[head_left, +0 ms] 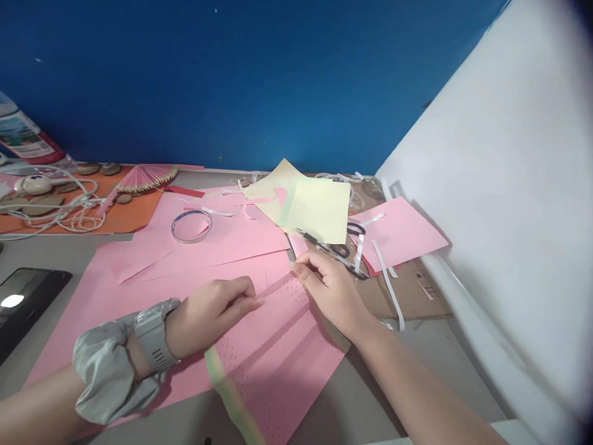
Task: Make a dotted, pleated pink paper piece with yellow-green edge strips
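Note:
A pink sheet of paper (291,352) with small dark marks and a yellow-green strip (231,398) along its edge lies in front of me. Shallow pleats run across it. My left hand (210,312) is closed, pinching a fold of this sheet between thumb and fingers. On the fold's other end, my right hand (331,293) pinches the paper with thumb and index finger. Larger plain pink sheets (152,272) lie under and behind the hands. Beyond my right hand are a black pen (308,236) and scissors (341,250), partly covered.
Pale yellow papers (319,207) and a tape roll (191,226) lie behind. A pink fan (148,178), white cables (69,201) and a bottle (28,133) are at left, with a phone (28,303) nearer. Cardboard (417,290) with paper strips sits by the white wall.

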`<state>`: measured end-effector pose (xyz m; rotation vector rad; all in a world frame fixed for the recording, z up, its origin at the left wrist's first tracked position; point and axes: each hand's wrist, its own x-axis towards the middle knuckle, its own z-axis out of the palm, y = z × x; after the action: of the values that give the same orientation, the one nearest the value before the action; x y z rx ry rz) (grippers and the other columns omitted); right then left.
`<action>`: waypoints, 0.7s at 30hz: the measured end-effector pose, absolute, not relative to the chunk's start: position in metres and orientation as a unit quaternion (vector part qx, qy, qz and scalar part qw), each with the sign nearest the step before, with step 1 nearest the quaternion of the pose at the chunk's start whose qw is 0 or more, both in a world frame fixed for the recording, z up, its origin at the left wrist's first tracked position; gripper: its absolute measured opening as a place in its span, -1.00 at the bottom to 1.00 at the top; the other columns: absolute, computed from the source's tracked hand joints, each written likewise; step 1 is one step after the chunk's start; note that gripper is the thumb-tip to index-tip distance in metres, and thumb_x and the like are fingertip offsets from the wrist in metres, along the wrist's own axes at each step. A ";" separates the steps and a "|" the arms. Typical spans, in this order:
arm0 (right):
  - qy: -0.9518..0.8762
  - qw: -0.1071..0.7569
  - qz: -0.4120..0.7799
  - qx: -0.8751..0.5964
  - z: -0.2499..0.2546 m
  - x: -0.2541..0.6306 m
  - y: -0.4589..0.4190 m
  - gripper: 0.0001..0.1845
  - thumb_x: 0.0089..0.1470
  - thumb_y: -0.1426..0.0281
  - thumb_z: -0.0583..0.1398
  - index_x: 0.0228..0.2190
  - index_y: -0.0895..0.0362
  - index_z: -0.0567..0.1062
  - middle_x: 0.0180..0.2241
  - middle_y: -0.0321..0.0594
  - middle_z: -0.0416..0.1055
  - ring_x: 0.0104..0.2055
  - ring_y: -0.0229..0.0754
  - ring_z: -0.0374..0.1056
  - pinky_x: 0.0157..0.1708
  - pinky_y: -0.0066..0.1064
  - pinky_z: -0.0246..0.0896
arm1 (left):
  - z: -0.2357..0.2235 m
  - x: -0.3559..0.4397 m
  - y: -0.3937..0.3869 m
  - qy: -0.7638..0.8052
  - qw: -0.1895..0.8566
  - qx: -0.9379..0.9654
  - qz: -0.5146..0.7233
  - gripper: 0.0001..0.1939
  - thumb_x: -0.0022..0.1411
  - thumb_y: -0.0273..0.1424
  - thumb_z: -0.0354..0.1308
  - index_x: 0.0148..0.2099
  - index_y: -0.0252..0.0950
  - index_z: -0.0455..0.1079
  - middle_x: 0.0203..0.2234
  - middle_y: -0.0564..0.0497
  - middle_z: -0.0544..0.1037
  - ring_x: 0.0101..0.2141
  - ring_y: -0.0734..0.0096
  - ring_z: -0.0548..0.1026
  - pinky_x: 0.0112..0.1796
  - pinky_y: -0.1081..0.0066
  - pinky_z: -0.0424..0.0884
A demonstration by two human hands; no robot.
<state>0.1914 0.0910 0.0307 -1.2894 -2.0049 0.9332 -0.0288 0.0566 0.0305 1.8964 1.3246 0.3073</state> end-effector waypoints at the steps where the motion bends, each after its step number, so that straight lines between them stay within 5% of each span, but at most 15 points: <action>1: -0.751 0.288 0.342 -0.486 0.031 0.192 0.091 -0.69 0.24 0.22 0.02 -0.50 0.08 0.27 -0.55 -0.39 0.18 -0.50 -0.28 0.10 -0.48 -0.45 0.00 | 0.031 -0.030 0.058 0.524 0.392 0.746 0.123 -0.67 0.31 -0.18 -0.11 -0.43 -0.26 0.17 -0.65 0.18 0.19 -0.60 0.53 0.14 -0.54 0.50 0.08; 4: -0.760 0.282 0.326 -0.486 0.033 0.191 0.091 -0.71 0.27 0.25 -0.02 -0.46 0.08 0.30 -0.52 -0.35 0.25 -0.47 -0.25 0.17 -0.45 -0.42 0.05 | 0.033 -0.032 0.061 0.518 0.388 0.751 0.127 -0.65 0.32 -0.15 -0.11 -0.42 -0.26 0.22 -0.63 0.17 0.22 -0.59 0.53 0.16 -0.52 0.50 0.10; 7: -0.819 0.250 0.287 -0.430 0.039 0.188 0.090 -0.85 0.25 0.30 0.04 -0.22 0.07 0.36 -0.23 -0.21 0.39 -0.15 -0.14 0.27 -0.16 -0.32 0.09 | 0.036 -0.032 0.064 0.502 0.368 0.774 0.117 -0.64 0.34 -0.17 -0.14 -0.39 -0.26 0.29 -0.61 0.15 0.28 -0.57 0.52 0.19 -0.49 0.50 0.12; 9: -0.867 0.206 0.256 -0.374 0.041 0.185 0.088 -0.86 0.23 0.32 0.07 -0.20 0.06 0.39 -0.14 -0.20 0.39 -0.01 -0.10 0.20 0.01 -0.22 -0.06 | 0.039 -0.028 0.066 0.484 0.346 0.797 0.105 -0.65 0.34 -0.18 -0.13 -0.37 -0.25 0.33 -0.59 0.14 0.34 -0.55 0.51 0.24 -0.46 0.49 0.12; 13: -0.900 0.130 0.243 -0.338 0.042 0.183 0.087 -0.75 0.28 0.33 0.01 -0.42 0.10 0.37 -0.38 -0.30 0.40 -0.20 -0.19 0.24 -0.06 -0.23 -0.07 | 0.039 -0.023 0.072 0.459 0.308 0.828 0.094 -0.64 0.32 -0.17 -0.08 -0.41 -0.26 0.34 -0.57 0.11 0.37 -0.50 0.47 0.27 -0.41 0.46 0.12; 21: -0.856 0.143 0.282 -0.409 0.043 0.185 0.090 -0.66 0.26 0.27 0.04 -0.53 0.11 0.29 -0.47 -0.33 0.36 -0.29 -0.20 0.23 -0.13 -0.25 -0.07 | 0.040 -0.048 0.070 0.501 0.337 0.794 0.074 -0.67 0.31 -0.20 -0.08 -0.39 -0.27 0.34 -0.59 0.13 0.36 -0.54 0.50 0.27 -0.47 0.50 0.13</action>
<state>0.1850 0.0900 0.0429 -1.1803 -2.4671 0.8145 -0.0477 0.0705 0.0402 2.0704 1.3053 0.1919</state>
